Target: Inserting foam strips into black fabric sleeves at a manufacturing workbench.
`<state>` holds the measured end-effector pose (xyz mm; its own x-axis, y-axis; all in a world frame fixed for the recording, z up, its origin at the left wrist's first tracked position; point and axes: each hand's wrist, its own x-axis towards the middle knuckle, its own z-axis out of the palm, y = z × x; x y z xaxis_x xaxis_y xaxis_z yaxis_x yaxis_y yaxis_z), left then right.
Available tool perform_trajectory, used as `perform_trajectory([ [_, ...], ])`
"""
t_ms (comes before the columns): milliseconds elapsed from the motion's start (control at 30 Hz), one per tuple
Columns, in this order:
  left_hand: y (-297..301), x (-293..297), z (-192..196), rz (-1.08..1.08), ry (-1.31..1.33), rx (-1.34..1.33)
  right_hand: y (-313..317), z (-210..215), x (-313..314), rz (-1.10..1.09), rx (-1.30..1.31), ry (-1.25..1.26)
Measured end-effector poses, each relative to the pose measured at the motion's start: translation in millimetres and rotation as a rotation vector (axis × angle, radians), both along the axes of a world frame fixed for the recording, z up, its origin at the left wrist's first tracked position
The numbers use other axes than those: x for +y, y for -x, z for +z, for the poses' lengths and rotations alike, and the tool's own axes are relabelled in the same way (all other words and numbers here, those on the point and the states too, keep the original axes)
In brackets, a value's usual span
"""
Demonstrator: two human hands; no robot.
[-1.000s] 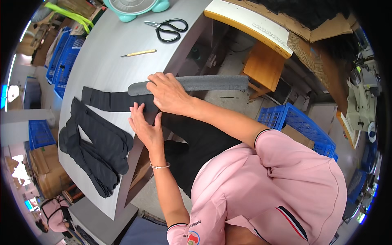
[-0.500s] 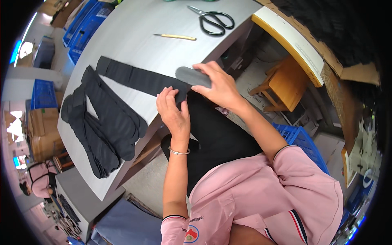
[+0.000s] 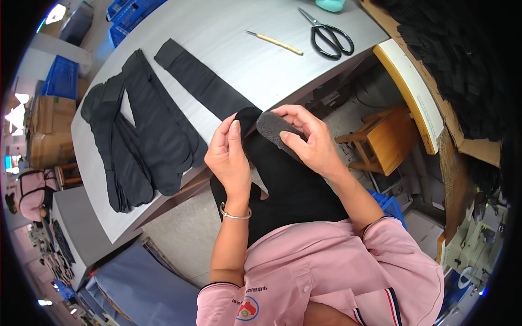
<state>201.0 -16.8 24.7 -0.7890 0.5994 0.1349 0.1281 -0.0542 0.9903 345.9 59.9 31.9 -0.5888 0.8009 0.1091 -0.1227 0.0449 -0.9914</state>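
Observation:
A long black sock (image 3: 204, 81) lies across the table's near edge. Its near end curls up between the thumb and fingers of my left hand (image 3: 232, 160), which pinches it. In my right hand (image 3: 319, 145) is a dark grey oval pad (image 3: 276, 130) with a rough, foam-like face, gripped between thumb and fingers right beside that sock end. Whether pad and sock touch is hard to make out. To the left, several more black socks (image 3: 157, 108) are spread in overlapping bunches.
On the grey table (image 3: 228, 41) lie a thin yellow-handled pointed tool (image 3: 280, 44) and black-handled scissors (image 3: 321, 26). A teal object (image 3: 330, 4) sits at the far edge. Right are a wooden stool (image 3: 380, 138) and a carton of black fabric (image 3: 446, 60). Blue crates (image 3: 61, 76) stand left.
My right hand has turned the pad from its smoother face to its rough face. My left hand has gone from lying on the sock to lifting its near end. The view has shifted.

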Motion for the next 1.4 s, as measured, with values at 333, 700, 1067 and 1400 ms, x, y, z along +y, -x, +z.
perform_trajectory([
  [333, 12, -24, 9, -0.187, -0.149, -0.542, 40, 5, -15, -0.1, -0.136, -0.041],
  [700, 9, -33, 14, -0.195, -0.194, -0.58, 46, 14, -23, -0.08, -0.222, -0.089],
  [1067, 6, -38, 13, -0.154, -0.217, -0.646, 51, 13, -25, -0.017, -0.083, -0.035],
  [1400, 7, -41, 4, -0.157, -0.199, -0.736, 50, 8, -23, 0.041, -0.084, 0.072],
])
